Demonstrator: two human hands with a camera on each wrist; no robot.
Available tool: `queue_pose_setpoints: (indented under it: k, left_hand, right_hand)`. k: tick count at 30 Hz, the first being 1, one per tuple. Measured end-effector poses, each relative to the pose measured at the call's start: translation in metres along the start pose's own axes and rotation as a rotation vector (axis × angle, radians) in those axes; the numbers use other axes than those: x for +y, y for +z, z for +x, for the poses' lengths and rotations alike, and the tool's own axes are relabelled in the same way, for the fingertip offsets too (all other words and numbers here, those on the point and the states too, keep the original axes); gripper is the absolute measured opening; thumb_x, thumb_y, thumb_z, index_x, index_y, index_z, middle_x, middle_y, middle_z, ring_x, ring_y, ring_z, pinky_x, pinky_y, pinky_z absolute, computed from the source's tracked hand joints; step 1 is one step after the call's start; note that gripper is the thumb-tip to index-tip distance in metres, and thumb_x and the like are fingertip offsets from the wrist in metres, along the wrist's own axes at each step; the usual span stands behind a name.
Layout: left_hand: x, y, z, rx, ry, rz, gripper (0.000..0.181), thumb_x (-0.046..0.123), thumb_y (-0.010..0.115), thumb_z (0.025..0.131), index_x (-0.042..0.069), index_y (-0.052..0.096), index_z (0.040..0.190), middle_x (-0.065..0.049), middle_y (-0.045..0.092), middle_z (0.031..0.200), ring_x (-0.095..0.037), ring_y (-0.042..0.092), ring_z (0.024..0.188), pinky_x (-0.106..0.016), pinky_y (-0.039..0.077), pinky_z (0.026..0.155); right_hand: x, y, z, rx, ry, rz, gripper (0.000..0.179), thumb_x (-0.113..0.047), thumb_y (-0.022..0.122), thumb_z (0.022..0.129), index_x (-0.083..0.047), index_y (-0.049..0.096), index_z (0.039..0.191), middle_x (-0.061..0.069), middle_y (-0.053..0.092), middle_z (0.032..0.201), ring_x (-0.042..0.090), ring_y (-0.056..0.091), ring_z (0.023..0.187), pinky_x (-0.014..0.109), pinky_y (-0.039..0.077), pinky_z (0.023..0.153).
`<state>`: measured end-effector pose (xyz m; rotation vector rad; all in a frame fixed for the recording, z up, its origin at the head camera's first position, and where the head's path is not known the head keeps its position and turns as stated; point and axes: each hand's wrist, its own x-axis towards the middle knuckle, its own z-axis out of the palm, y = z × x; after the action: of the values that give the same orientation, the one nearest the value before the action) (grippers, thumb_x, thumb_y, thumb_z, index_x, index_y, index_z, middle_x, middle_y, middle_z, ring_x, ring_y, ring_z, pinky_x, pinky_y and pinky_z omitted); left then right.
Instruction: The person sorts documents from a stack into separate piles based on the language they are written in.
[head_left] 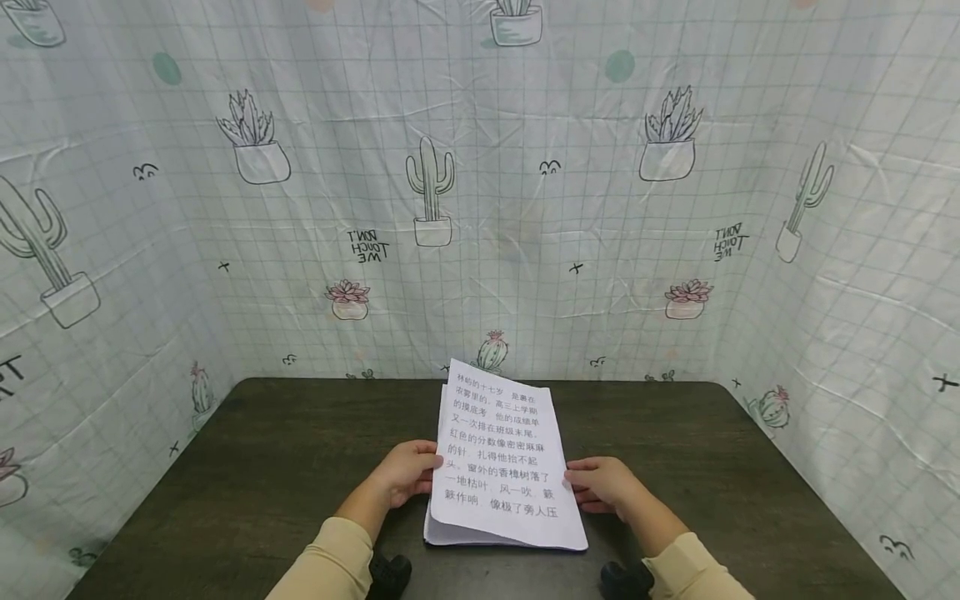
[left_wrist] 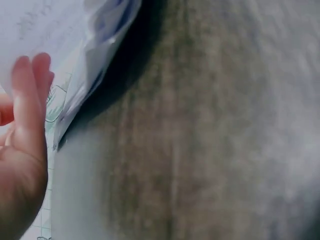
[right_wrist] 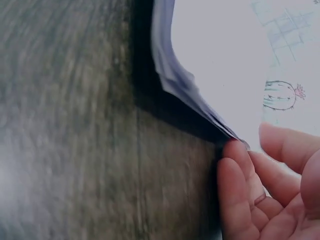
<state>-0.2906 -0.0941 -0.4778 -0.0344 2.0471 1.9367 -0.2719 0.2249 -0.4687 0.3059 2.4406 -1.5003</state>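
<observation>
A notebook [head_left: 502, 475] of white pages printed with rows of Chinese characters stands low over the dark table. Its top sheet sits askew, its upper left corner sticking out past the pages beneath, and a thin dark edge shows along the bottom. My left hand [head_left: 408, 473] pinches the left edge, thumb at the front; in the left wrist view that hand [left_wrist: 25, 145] has straight fingers beside the pages. On the opposite side my right hand [head_left: 606, 487] grips the right edge between thumb and fingers, and this hand [right_wrist: 270, 185] meets the page corner in the right wrist view.
The dark wood table [head_left: 285, 442] spreads on both sides of the notebook. White cloth [head_left: 525, 208] with grid lines and cactus drawings hangs behind and along both sides. Black wrist devices [head_left: 390, 575] sit beneath the sleeves near the front.
</observation>
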Motion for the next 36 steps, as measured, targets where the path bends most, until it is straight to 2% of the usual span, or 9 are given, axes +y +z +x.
queue_pose_setpoints:
  k: [4,7,15,21,24,29,36]
  left_hand:
    - [0.002,-0.002,0.004,-0.051,0.031,-0.101,0.038,0.005,0.053,0.097,-0.009,0.050,0.133,-0.006,0.071,0.096,-0.012,0.068,0.079,-0.027,0.059,0.068]
    - [0.004,0.000,0.005,-0.067,0.054,-0.135,0.038,0.006,0.052,0.098,-0.009,0.050,0.133,-0.003,0.071,0.095,-0.012,0.069,0.079,-0.026,0.059,0.068]
    - [0.017,0.017,0.006,-0.100,0.079,-0.118,0.042,0.004,0.051,0.097,-0.009,0.046,0.137,-0.007,0.071,0.100,-0.011,0.068,0.080,-0.024,0.058,0.068]
    - [0.031,0.036,0.011,-0.147,0.089,-0.107,0.054,-0.004,0.052,0.089,-0.007,0.042,0.142,-0.012,0.071,0.106,-0.012,0.068,0.082,-0.025,0.058,0.068]
    - [0.037,0.049,0.015,-0.155,0.086,-0.102,0.055,-0.004,0.052,0.088,-0.004,0.044,0.142,-0.014,0.071,0.109,-0.013,0.069,0.083,-0.027,0.058,0.070]
    - [0.041,0.072,0.018,-0.141,0.083,-0.087,0.052,-0.004,0.055,0.088,-0.003,0.048,0.140,-0.015,0.070,0.112,-0.014,0.069,0.085,-0.030,0.060,0.074]
    - [0.037,0.106,0.025,-0.091,0.067,-0.077,0.052,-0.004,0.058,0.085,-0.001,0.052,0.137,-0.014,0.071,0.107,-0.017,0.071,0.086,-0.033,0.061,0.075]
  right_hand:
    - [0.000,-0.004,0.001,-0.008,-0.032,-0.014,0.048,-0.024,0.064,0.094,0.008,0.056,0.130,0.009,0.072,0.095,0.017,0.068,0.082,0.037,0.059,0.072]
    - [0.001,-0.007,0.002,-0.009,-0.063,0.001,0.051,-0.026,0.064,0.094,0.008,0.055,0.131,0.009,0.072,0.097,0.018,0.068,0.083,0.038,0.059,0.074]
    - [0.005,-0.027,-0.002,-0.047,-0.109,0.191,0.053,-0.019,0.062,0.095,0.009,0.046,0.138,0.008,0.073,0.101,0.019,0.070,0.084,0.035,0.058,0.070]
    - [0.010,-0.054,-0.002,-0.064,-0.109,0.227,0.059,-0.020,0.060,0.097,0.011,0.039,0.142,0.005,0.074,0.100,0.019,0.071,0.086,0.036,0.059,0.071]
    - [0.013,-0.069,-0.004,-0.072,-0.113,0.229,0.058,-0.018,0.057,0.098,0.013,0.036,0.143,0.006,0.073,0.102,0.019,0.071,0.087,0.037,0.060,0.073]
    - [0.020,-0.095,-0.008,-0.085,-0.114,0.220,0.059,-0.015,0.054,0.099,0.014,0.030,0.145,0.004,0.073,0.103,0.018,0.071,0.089,0.036,0.059,0.075]
    - [0.035,-0.126,-0.013,-0.090,-0.092,0.193,0.064,-0.018,0.056,0.099,0.014,0.027,0.147,0.002,0.073,0.103,0.017,0.071,0.091,0.036,0.059,0.077]
